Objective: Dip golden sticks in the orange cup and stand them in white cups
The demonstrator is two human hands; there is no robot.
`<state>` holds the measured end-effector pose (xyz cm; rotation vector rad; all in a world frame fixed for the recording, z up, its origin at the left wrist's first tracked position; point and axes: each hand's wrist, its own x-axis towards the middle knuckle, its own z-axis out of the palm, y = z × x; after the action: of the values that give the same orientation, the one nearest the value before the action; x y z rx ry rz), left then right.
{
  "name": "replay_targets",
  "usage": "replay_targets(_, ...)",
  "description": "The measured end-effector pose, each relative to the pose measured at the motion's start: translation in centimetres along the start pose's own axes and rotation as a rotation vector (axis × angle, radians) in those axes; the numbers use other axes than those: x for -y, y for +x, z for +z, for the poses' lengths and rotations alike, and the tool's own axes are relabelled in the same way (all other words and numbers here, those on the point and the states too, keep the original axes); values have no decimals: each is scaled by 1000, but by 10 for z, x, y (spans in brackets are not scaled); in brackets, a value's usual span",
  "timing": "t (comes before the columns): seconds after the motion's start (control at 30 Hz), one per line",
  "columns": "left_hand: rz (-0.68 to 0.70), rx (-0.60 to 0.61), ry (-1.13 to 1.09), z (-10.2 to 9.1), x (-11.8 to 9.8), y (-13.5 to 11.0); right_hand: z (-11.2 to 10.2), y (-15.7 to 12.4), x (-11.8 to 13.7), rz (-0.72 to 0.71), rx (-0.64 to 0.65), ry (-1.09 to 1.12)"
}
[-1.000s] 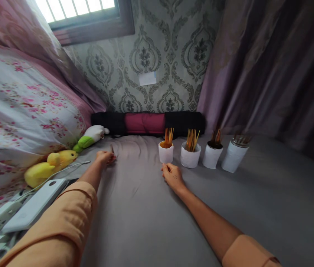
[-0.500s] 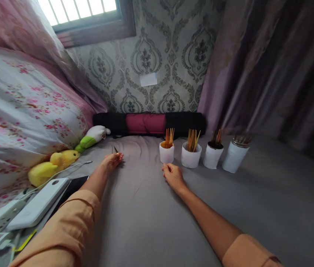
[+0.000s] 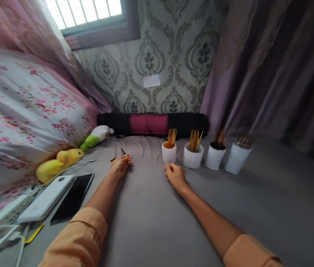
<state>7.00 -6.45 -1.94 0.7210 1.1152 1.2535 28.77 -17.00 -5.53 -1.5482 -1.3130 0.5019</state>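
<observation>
My left hand (image 3: 120,165) is closed around a small pointed thing (image 3: 123,151), dark at the tip and gold near the fingers; its kind is not clear. Just left of that hand, a thin brownish strip (image 3: 113,154) lies on the grey sheet (image 3: 146,222). My right hand (image 3: 176,175) rests with curled fingers in front of the leftmost white cup (image 3: 169,154); whatever is in its fingers is hidden. Thin orange-brown sticks (image 3: 172,138) stand in that cup. To its right are a wider white cup (image 3: 193,159) and two more white-wrapped containers (image 3: 215,158), (image 3: 237,160), all holding sticks.
A black and maroon roll (image 3: 148,124) lies against the wall. Along the left are plush toys (image 3: 51,169), a dark phone (image 3: 73,198), a white power bank (image 3: 47,198), a power strip (image 3: 12,215) and a cable (image 3: 62,170). Curtains hang on both sides.
My left hand has shifted right with the pointed thing, and the brownish strip shows plainly apart from it. My right hand stays by the leftmost cup. The view has turned slightly left.
</observation>
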Motion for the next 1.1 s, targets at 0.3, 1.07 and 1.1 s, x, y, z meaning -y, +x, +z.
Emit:
replay_targets(0.3,15,113,-73,16,22,-31,0,0,-1,-14,16,19)
replay_targets(1.07,18,320,-30,45,56,-100,-8,-4,12,17,99,207)
replay_targets(1.1,27,324,-11,45,57,-102,-8,-4,12,16,104,215)
